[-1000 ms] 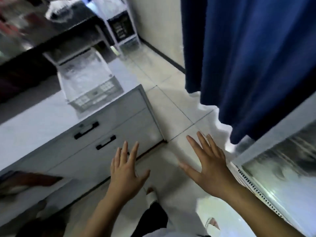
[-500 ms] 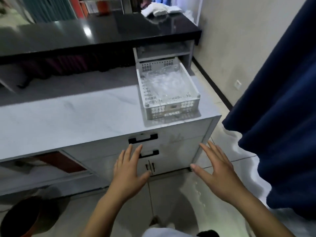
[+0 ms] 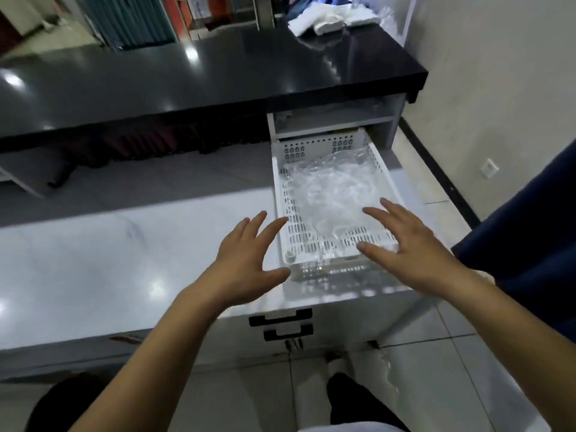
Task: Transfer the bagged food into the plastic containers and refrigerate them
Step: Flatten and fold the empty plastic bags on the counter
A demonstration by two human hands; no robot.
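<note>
Plastic bags [image 3: 327,194] fill the basket [image 3: 282,194] at one o'clock: probably light, crinkly and slippery; take its side rims. Left hand [image 3: 246,260] and right hand [image 3: 408,244] hover spread, empty.

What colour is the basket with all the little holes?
White. The basket shows best in the head view, on the pale counter.

A white slotted basket [image 3: 335,210] sits at the right end of the pale counter [image 3: 124,254], holding crumpled clear plastic bags [image 3: 330,194]. The left hand [image 3: 246,269] hovers just left of the basket, fingers spread, holding nothing. The right hand [image 3: 408,247] hangs over the basket's near right corner, fingers straight. Behind the basket rises a black glossy countertop [image 3: 202,79].
</note>
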